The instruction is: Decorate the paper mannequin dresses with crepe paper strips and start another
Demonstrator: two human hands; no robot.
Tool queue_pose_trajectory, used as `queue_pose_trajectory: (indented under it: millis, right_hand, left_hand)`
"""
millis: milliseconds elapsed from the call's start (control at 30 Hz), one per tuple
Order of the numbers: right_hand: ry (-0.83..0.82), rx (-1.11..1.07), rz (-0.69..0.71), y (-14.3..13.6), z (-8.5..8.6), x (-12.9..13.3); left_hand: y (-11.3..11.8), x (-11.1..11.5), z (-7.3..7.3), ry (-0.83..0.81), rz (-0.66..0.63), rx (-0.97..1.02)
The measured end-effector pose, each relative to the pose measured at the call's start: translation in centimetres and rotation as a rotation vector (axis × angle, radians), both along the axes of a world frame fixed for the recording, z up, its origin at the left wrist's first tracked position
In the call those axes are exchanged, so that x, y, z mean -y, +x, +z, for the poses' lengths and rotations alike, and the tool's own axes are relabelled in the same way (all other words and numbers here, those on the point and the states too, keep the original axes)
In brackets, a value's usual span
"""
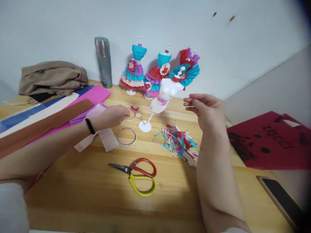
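My left hand [116,116] is closed, its fingertips at a small tape ring [132,118]. What it pinches, if anything, is hidden. Red and white paper flowers [136,109] lie beside that ring, and a larger tape roll [117,136] rests nearer me. A small white mannequin [169,89] leans on its stand, with a pink strip [162,101] around its waist. To its right, my right hand [206,106] hovers with loosely bent fingers apart and nothing visible in them. Below it lies a heap of coloured paper scraps [177,139].
Red-and-yellow-handled scissors [130,170] lie in front. Dressed mannequins [138,69] and a flask [104,63] stand by the wall. Coloured paper sheets [60,116] and brown cloth [52,76] are left; a red bag [269,142] and phone [279,197] are right.
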State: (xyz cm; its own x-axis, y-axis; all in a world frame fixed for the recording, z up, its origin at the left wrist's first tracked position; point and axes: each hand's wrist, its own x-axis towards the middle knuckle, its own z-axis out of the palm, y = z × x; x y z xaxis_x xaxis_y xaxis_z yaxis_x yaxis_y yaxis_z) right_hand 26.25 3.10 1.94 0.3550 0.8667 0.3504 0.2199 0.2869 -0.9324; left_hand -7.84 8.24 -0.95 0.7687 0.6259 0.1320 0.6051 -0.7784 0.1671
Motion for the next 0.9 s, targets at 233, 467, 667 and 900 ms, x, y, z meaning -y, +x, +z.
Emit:
queue_pose_trajectory:
  millis: [233, 467, 667, 900]
  right_hand:
    - [-0.036, 0.021, 0.018, -1.2, 0.5, 0.6]
    - [-0.008, 0.025, 0.005, -1.9, 0.7, 1.0]
    - [0.124, 0.138, 0.048, -1.0, 1.2, 1.9]
    - [0.232, 0.178, -0.075, -3.8, 4.2, 5.6]
  left_hand:
    - [2.8, -5.8, -3.6, 0.092, -0.293, -0.018]
    - [3.7, -6.6, -5.5, 0.051, -0.309, -0.107]
    - [-0.2, -5.8, -5.5, 0.033, -0.255, -0.115]
    - [-3.5, -4.1, -2.6, -0.008, -0.075, 0.128]
